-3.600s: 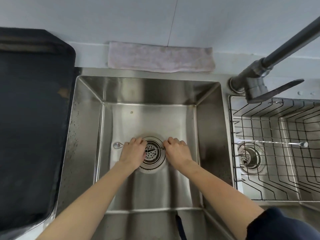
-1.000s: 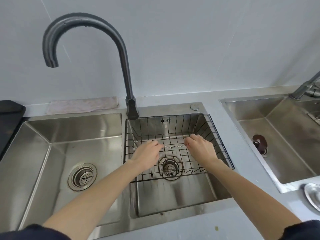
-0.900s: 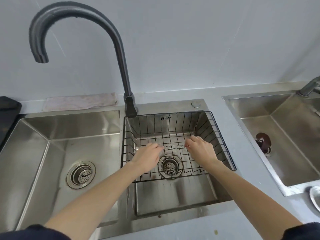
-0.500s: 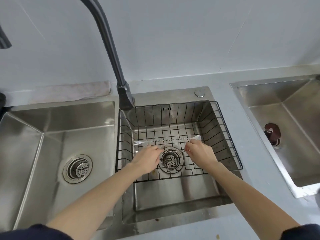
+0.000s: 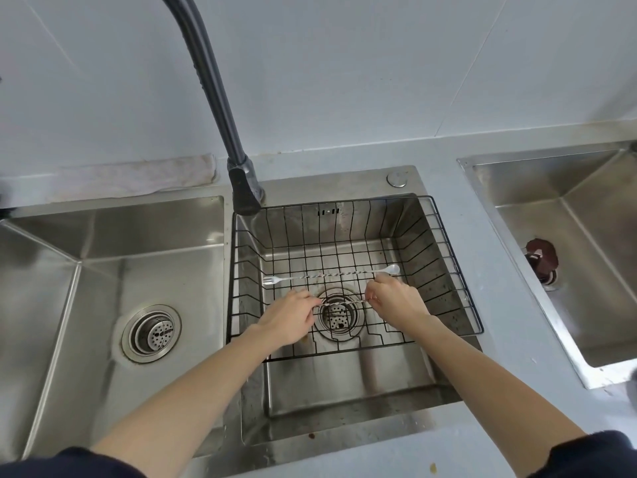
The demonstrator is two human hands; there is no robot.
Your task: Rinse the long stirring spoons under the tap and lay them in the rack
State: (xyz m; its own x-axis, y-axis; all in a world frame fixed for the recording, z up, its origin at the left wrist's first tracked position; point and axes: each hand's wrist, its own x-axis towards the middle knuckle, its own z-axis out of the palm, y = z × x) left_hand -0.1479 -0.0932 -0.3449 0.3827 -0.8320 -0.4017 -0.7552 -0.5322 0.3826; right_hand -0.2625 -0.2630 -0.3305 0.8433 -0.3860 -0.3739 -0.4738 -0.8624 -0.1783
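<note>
Hands, left (image 5: 289,319) and right (image 5: 395,300), each grip pinching a twisted spoon (image 5: 341,302), hiding its ends.

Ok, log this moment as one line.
left hand: grips spoon | right hand: grips same spoon | spoon: level, over rack | second spoon: lying in rack

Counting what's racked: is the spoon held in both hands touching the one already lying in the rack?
Apart. The head view shows bare rack wires between the held spoon and the lying spoon.
</note>
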